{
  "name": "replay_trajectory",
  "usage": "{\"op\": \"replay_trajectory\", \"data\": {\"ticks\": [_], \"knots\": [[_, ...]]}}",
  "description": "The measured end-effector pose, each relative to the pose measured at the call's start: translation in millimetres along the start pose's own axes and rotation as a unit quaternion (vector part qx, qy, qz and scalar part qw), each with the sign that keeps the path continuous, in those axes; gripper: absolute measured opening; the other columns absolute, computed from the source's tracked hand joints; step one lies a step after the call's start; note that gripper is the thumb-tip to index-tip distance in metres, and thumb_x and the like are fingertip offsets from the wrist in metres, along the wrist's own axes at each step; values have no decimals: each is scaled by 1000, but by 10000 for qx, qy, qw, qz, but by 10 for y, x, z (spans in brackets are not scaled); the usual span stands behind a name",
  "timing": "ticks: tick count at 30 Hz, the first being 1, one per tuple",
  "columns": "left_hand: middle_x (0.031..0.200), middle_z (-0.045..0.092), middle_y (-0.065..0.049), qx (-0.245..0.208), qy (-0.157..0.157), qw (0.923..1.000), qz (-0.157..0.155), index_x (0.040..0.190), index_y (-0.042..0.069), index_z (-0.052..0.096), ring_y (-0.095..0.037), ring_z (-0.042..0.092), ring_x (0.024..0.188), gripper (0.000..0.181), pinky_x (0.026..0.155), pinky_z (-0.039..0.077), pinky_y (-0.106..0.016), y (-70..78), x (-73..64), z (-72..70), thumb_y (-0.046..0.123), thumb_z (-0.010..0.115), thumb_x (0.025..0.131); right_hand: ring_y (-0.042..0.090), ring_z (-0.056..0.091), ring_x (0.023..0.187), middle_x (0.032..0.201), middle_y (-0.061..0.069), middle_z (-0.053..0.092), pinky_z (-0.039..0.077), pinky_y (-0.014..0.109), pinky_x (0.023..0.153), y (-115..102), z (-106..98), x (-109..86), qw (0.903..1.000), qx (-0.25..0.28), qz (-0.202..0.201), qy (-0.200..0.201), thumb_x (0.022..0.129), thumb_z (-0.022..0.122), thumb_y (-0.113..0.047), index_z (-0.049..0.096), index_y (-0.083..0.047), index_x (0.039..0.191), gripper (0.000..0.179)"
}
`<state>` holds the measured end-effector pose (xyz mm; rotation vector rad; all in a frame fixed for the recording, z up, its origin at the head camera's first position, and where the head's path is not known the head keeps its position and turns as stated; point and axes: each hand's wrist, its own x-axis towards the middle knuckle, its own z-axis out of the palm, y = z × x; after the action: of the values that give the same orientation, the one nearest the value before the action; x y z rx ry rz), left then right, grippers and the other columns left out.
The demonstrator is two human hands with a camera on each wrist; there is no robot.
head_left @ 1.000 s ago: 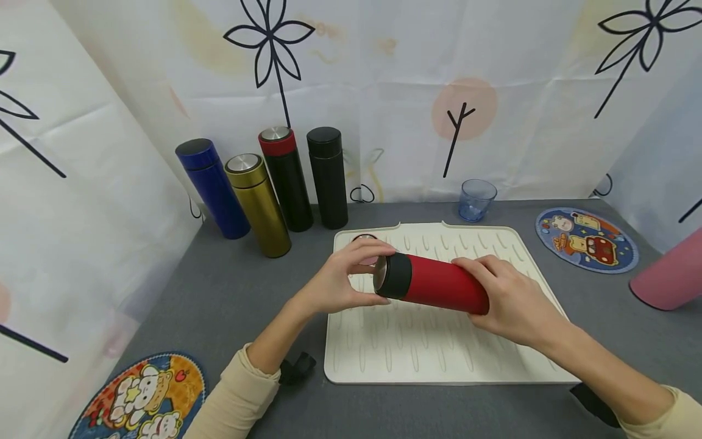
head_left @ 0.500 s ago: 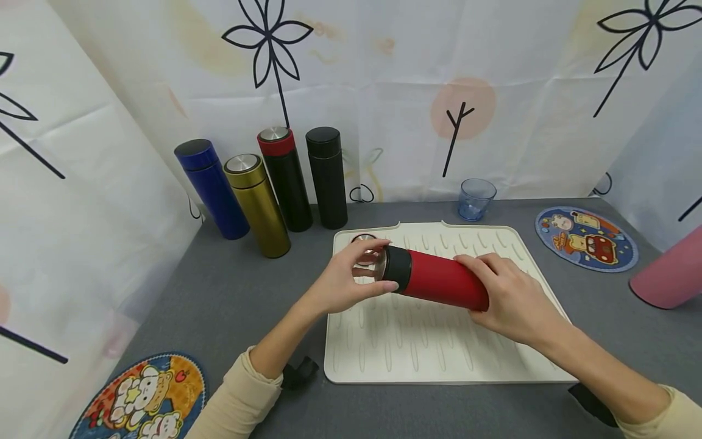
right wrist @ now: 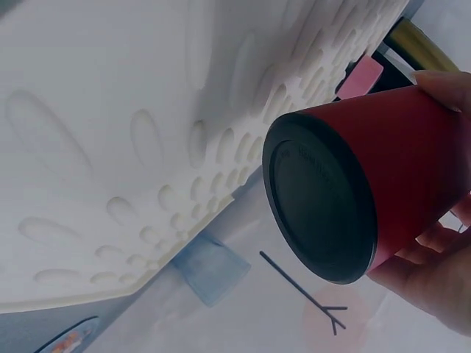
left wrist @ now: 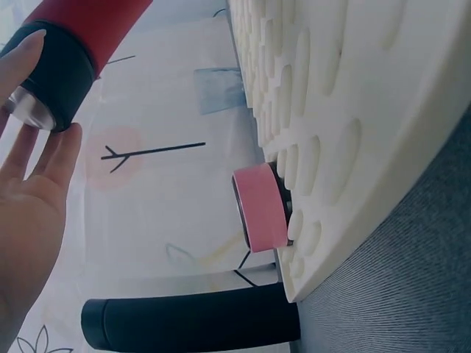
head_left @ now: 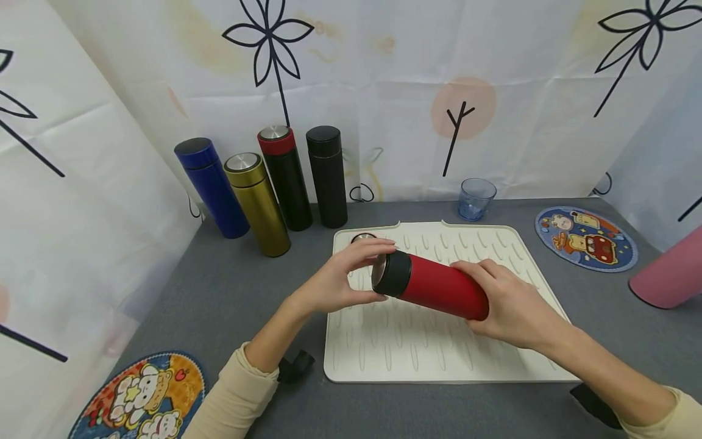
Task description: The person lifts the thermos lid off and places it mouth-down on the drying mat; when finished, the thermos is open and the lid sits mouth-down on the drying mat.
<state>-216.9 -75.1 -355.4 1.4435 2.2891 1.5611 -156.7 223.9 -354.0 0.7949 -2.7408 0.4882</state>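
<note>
Cream mat [head_left: 439, 356] beneath fingers [head_left: 476, 271] around red bottle [head_left: 436, 284]

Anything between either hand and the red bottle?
Nothing visible. The left hand holds the black end of the red bottle; the right hand grips near its base. The pink cap sits aside on the white mat.

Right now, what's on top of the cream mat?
Pink cap, near the far left corner of the mat. Red bottle: held above, not resting on it. In the head view, the left hand hides part of the cap; bottle and right hand cover some mat surface.
</note>
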Motion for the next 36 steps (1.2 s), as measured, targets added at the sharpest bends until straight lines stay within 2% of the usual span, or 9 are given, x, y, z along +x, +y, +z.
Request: {"op": "replay_trajectory", "data": {"ticks": [5,13,18,22,26,31,36], "knots": [[130,48,-10,61,125,9999,-90,134,2,50,-20,48,117,73,93,46,-31,5,-5,12,-2,83,69,28,56,91,104,9,57,55,46,65,-3,-4,-10,10000,-9,-44,-28,54,90,-14,51,-9,127,83],[126,51,-8,-138,425,9943,-972,137,7,48,-21,56,108,69,88,49,-31,13,-9,51,8,80,76,28,56,90,103,9,56,55,48,65,6,13,-1,9997,-114,-169,116,53,89,-13,51,-9,127,84],[126,51,-8,-69,486,9902,-1307,135,6,50,-23,57,108,63,84,51,-30,11,10,102,13,78,80,29,56,90,103,10,57,55,48,65,16,31,-7,9997,-165,-112,121,52,90,-14,51,-8,127,84],[132,48,-9,-268,389,9907,-1274,139,6,46,-25,53,114,73,84,51,-31,6,11,118,7,81,75,29,56,91,104,11,57,55,48,66,20,35,-21,10000,-85,16,13,54,90,-14,51,-8,127,84],[140,42,-9,-460,86,9938,-1009,143,7,40,-26,48,119,84,86,50,-32,-15,4,96,-2,82,71,29,56,92,104,10,57,54,48,67,24,30,-32,9999,-25,83,-88,55,90,-14,51,-8,127,83],[137,43,-8,-442,-141,9968,-657,140,6,43,-24,46,119,80,87,50,-34,-49,-7,70,-7,80,71,27,56,90,102,8,56,54,45,66,26,24,-40,9998,42,59,-206,55,89,-15,51,-9,127,82],[130,47,-7,-378,-106,9963,-764,137,7,48,-22,50,114,75,84,52,-34,-54,-4,72,-2,82,71,26,55,90,102,8,56,54,45,66,26,23,-51,9998,-2,36,-216,55,89,-15,51,-8,127,82]]}}
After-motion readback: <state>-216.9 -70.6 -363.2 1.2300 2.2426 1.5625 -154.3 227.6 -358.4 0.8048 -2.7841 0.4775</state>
